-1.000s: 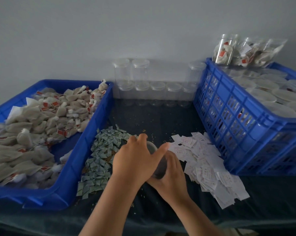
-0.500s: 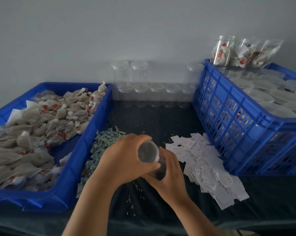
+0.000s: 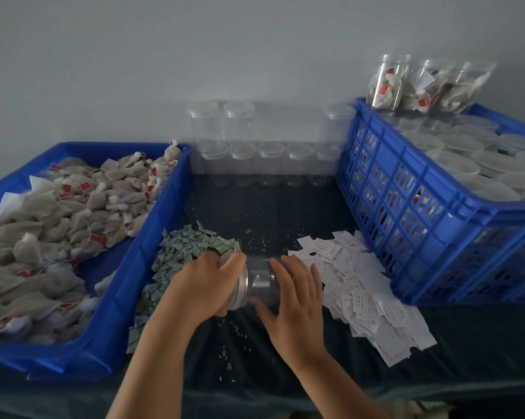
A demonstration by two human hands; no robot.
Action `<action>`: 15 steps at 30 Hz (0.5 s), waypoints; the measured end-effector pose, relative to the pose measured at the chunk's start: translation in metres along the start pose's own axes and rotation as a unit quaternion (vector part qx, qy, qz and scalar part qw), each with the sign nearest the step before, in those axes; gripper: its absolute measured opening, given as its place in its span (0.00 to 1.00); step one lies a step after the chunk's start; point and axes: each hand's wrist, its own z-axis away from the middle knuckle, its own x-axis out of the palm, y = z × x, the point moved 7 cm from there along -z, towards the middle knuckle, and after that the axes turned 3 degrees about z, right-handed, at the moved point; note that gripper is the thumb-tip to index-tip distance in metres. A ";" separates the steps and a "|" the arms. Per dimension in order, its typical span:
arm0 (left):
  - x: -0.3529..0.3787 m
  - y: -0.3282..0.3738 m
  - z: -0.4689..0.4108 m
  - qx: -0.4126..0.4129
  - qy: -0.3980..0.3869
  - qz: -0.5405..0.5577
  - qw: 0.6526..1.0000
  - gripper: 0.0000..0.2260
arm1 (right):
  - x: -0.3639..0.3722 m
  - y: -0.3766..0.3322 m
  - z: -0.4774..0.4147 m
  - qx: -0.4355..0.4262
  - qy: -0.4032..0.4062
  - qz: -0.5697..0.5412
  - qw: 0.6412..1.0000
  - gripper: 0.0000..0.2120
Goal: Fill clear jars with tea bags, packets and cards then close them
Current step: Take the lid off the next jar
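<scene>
Gripping the sideways clear jar [image 3: 256, 282] at lower centre, left hand [image 3: 202, 287] and right hand [image 3: 297, 300] risk slipping. It could scatter the cards [image 3: 361, 285].

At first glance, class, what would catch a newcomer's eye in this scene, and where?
The left hand and right hand hold a clear jar tipped sideways at the front centre. A blue tray heaped with tea bags fills the left; a blue crate of lidded jars stands right, with white cards beside it.
</scene>
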 end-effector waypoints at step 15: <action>0.030 -0.081 -0.041 -0.090 -0.038 0.167 0.981 0.10 | -0.001 0.029 -0.006 0.278 -0.087 -0.218 0.932 0.45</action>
